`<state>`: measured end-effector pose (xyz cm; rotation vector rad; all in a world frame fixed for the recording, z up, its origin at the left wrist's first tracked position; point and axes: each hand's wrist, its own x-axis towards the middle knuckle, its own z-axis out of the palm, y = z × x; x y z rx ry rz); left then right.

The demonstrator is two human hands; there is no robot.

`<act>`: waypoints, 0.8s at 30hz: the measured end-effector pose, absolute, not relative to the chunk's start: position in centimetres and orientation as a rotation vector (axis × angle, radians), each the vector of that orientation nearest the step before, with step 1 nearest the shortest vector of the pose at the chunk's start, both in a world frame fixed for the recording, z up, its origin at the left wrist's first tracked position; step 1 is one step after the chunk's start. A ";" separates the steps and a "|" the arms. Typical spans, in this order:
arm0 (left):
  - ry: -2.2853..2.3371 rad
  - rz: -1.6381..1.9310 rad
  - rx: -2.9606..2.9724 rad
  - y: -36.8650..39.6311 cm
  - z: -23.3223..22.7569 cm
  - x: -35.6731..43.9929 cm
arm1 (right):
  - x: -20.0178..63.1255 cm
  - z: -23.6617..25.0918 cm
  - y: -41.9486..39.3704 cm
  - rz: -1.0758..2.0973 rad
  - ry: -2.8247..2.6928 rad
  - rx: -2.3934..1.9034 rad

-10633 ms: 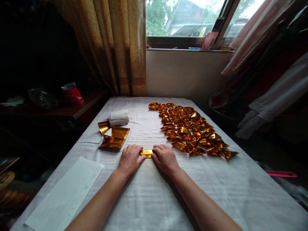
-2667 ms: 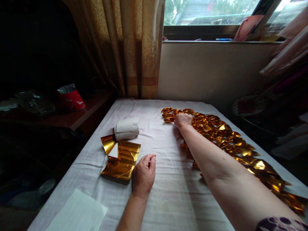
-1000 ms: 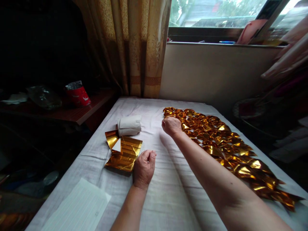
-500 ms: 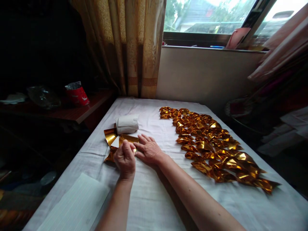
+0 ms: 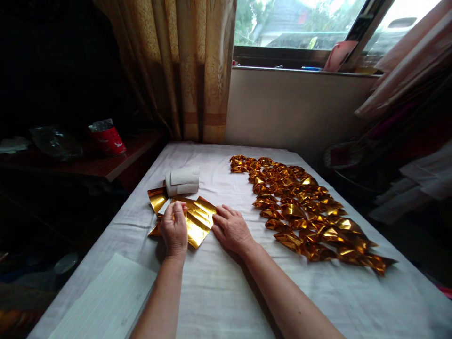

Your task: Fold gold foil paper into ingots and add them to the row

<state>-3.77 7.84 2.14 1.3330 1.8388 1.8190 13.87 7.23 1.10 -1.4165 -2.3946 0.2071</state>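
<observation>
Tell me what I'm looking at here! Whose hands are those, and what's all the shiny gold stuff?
The camera sits on a person's head and looks down, so you see that person's own two arms reaching out over a table with a white cloth. The left hand pinches a flat gold sheet at the top of a small stack of sheets. The right hand lies flat on the cloth, fingers touching that sheet's edge. To the right lies a long spread of folded gold pieces. Behind the stack is a white paper roll, and near the left elbow lies a white lined page. Behind the table hangs a curtain beside a window.
</observation>
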 end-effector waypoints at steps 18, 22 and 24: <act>2.199 0.651 2.086 7.3 -0.4 -2.8 | 16.9 -1.0 5.4 0.120 -1.922 -1.868; 2.197 0.712 2.094 7.5 -0.9 -2.9 | 16.7 -0.4 5.4 0.172 -1.953 -1.847; 2.191 0.739 2.099 7.5 -1.1 -2.9 | 16.8 -0.4 5.5 0.203 -1.926 -1.813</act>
